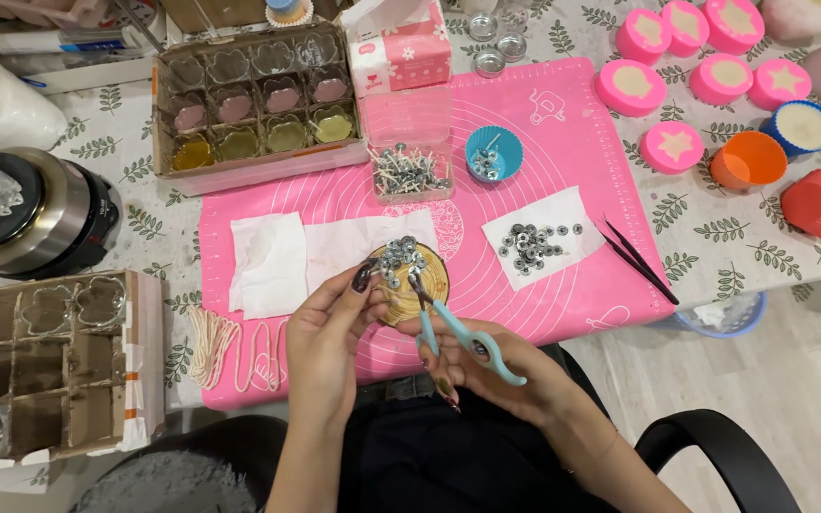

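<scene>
My right hand (pixel 486 366) grips small pliers with light blue handles (pixel 463 332), jaws pointing up toward a wooden disc (pixel 410 294). My left hand (pixel 330 328) pinches something tiny at the fingertips, just left of the pliers' jaws; what it is I cannot make out. On the disc lies a heap of small metal wick tabs (pixel 398 256). Both hands hover over the near edge of a pink silicone mat (pixel 544 133).
White paper holds more metal tabs (pixel 529 242); black tweezers (pixel 639 261) lie to its right. A clear box of wicks (pixel 410 171), blue cup (pixel 494 152), cardboard tray of glass jars (pixel 254 100), loose wick strings (pixel 220 347), pink moulds (pixel 677 57), a metal pot (pixel 45 214).
</scene>
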